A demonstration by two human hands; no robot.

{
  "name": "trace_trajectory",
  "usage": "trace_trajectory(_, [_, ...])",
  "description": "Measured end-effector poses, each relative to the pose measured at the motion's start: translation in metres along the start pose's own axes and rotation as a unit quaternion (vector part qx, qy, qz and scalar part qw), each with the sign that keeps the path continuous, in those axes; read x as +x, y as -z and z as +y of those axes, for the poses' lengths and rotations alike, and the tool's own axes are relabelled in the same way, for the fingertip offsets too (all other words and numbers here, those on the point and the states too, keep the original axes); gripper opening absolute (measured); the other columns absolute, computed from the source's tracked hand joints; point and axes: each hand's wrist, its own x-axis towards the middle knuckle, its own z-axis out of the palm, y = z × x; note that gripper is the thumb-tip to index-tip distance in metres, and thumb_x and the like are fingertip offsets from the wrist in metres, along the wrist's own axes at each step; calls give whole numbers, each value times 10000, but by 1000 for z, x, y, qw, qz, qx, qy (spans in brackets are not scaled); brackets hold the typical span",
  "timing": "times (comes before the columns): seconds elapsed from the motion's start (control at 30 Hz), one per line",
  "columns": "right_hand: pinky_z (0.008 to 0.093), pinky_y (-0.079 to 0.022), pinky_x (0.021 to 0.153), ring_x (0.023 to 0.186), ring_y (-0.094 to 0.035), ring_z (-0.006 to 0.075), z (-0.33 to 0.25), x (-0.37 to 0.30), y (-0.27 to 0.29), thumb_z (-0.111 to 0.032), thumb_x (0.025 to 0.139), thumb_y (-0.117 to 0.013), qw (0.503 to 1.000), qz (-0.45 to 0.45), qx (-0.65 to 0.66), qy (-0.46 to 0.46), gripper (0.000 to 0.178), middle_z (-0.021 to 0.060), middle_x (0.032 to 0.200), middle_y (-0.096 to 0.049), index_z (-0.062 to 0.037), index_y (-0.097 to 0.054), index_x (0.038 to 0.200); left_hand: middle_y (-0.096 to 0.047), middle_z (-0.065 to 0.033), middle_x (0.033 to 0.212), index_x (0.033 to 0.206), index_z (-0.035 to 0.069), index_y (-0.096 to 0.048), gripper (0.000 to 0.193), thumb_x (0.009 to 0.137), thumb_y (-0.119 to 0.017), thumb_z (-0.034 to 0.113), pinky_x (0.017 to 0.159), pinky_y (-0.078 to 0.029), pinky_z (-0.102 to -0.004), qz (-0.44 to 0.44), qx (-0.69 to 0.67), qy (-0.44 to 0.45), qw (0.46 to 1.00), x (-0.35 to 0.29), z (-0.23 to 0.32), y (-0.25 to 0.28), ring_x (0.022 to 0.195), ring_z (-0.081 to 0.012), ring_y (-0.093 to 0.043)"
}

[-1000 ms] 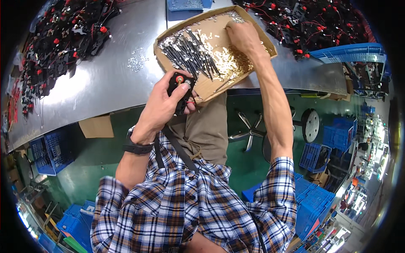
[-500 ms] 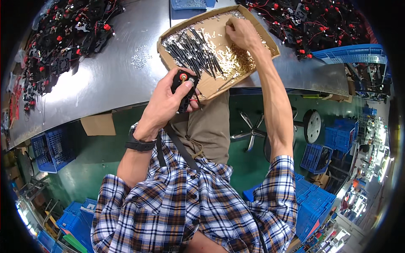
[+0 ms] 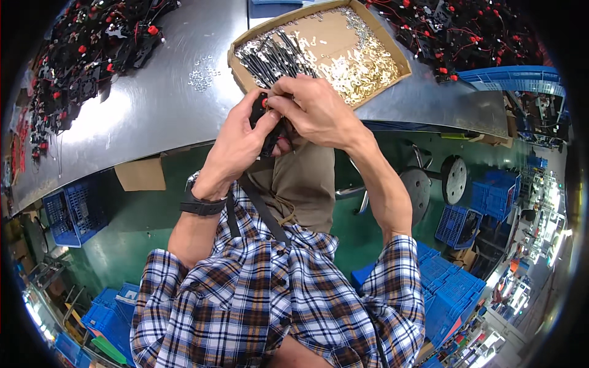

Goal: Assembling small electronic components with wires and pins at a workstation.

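Observation:
My left hand (image 3: 236, 140) is closed round a black plastic terminal part (image 3: 258, 113) with a red ring on its face, held over my lap at the tray's near edge. From the right, my right hand (image 3: 319, 113) reaches in with thumb and forefinger pinched together over the part's face. Whatever sits in that pinch is hidden by the fingers. Just beyond both hands stands a shallow cardboard tray (image 3: 400, 72). Inside it lie a bundle of black leads (image 3: 270, 60), a heap of gold-coloured metal lugs (image 3: 362, 70) and small silver hardware (image 3: 357, 23).
A metal workbench (image 3: 178, 80) carries loose small silver pieces (image 3: 201, 75) left of the tray. Black parts with red caps pile up at the far left (image 3: 92, 55) and far right (image 3: 466, 37). A blue crate (image 3: 512, 80) stands at right; stools (image 3: 454, 179) stand below the bench.
My right hand has left the far side of the tray and come back toward me, onto the black part. The left hand keeps hold of the part in nearly the same place.

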Motion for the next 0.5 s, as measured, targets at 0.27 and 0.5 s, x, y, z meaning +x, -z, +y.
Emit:
trace_trajectory(0.27, [398, -508, 706, 695, -648, 309, -14, -9, -20, -102, 934, -649, 991, 73, 34, -105, 156, 155, 789, -692, 43, -686, 977, -674, -89, 1004, 1236, -2, -540, 245, 1029, -554, 127, 685, -548, -276, 13, 39, -27, 999, 5, -17, 9, 811, -139, -671])
trace_trajectory(0.5, [461, -438, 931, 854, -646, 232, -3, -16, -24, -25, 769, -699, 938, 128, -259, 193, 307, 88, 920, -690, 12, -656, 1071, -683, -118, 1072, 1253, -13, -552, 275, 1002, -575, 98, 834, -532, -310, 22, 137, -85, 987, 5, -9, 7, 944, -170, -643])
